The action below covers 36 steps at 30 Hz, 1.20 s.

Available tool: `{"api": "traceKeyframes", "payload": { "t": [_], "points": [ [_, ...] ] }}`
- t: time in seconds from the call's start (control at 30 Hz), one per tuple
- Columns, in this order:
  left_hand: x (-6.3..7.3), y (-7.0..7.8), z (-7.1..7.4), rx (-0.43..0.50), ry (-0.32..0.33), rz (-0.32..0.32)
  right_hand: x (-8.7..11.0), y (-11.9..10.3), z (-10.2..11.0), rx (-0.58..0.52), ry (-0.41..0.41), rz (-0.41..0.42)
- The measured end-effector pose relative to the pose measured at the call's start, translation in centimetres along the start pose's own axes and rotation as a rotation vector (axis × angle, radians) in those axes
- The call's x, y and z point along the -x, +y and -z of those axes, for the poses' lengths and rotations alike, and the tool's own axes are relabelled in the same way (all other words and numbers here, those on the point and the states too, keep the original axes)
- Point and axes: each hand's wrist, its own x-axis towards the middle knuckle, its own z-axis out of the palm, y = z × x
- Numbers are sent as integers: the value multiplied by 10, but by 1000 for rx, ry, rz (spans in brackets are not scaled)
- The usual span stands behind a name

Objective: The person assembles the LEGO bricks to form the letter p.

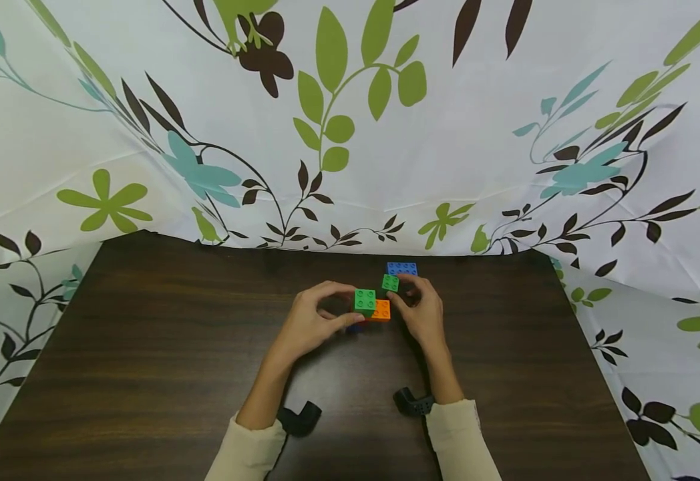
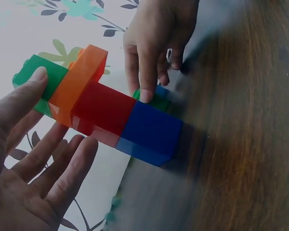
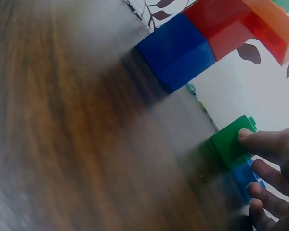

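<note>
A stack of toy building blocks stands on the dark table, a blue block (image 2: 151, 130) lowest, then a red block (image 2: 103, 106), a wider orange block (image 1: 381, 311) and a green block (image 1: 365, 300) on top. My left hand (image 1: 312, 317) pinches that top green block between thumb and fingers. To the right of the stack, my right hand (image 1: 425, 312) pinches a second green block (image 3: 231, 143), its thumb on the near side. Just behind this one lies another blue block (image 1: 402, 268), studs up, close to my right fingers.
The dark wood table (image 1: 145, 361) ends at a white cloth (image 1: 230, 200) with leaf prints, hanging behind and along the sides. Each wrist wears a black camera mount, one at the left wrist (image 1: 299, 419) and one at the right (image 1: 413, 403).
</note>
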Motion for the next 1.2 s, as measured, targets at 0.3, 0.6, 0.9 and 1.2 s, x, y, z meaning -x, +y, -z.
{"api": "traceKeyframes", "payload": {
  "t": [0.3,0.6,0.9,1.2],
  "points": [
    [-1,-6,1,49,-15,11,-2,0,14,-94,-25,-17],
    [-2,-6,1,55,-19,7,-3,-13,30,-158,-47,-21],
    [-2,-6,-1,51,-3,8,0,-30,42,-184,-82,-29],
    [-2,-6,-1,57,-4,28,5,-42,54,-228,-115,1]
  ]
}}
